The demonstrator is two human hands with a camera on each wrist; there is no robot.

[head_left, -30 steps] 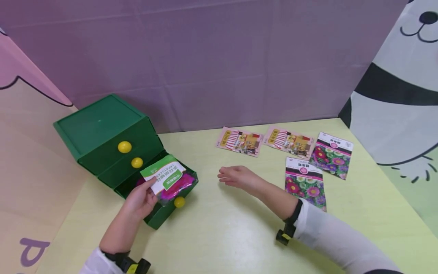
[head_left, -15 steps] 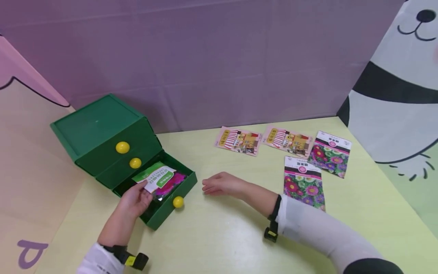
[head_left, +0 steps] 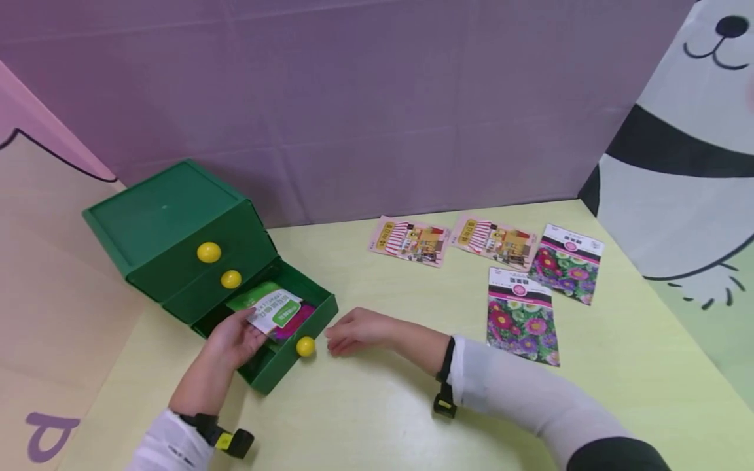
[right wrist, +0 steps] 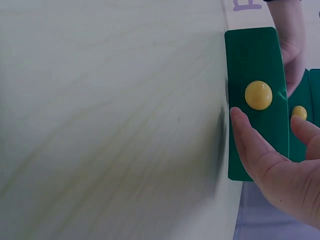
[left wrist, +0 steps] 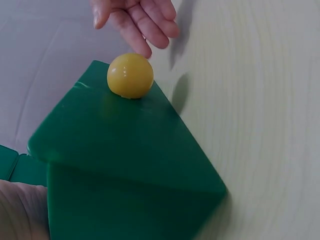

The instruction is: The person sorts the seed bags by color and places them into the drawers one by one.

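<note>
Left of frame: left hand [head_left: 232, 337] pinched green packet [head_left: 277, 309], sunk lower inside drawer [head_left: 283, 367]; looked nearly put in. Mid-frame: right hand [head_left: 360, 330] came nearer yellow knob [head_left: 305, 347], fingers loose, empty.

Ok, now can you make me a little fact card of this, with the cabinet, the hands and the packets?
Cabinet: green; top drawer and middle drawer shut, bottom drawer open
Knobs: yellow top knob, middle knob, bottom knob
Left hand: holding the green-and-white packet in the bottom drawer
Under that packet: can't tell
Right hand: holding nothing, near the bottom knob
On the table: two pink packets, two flower packets
</note>
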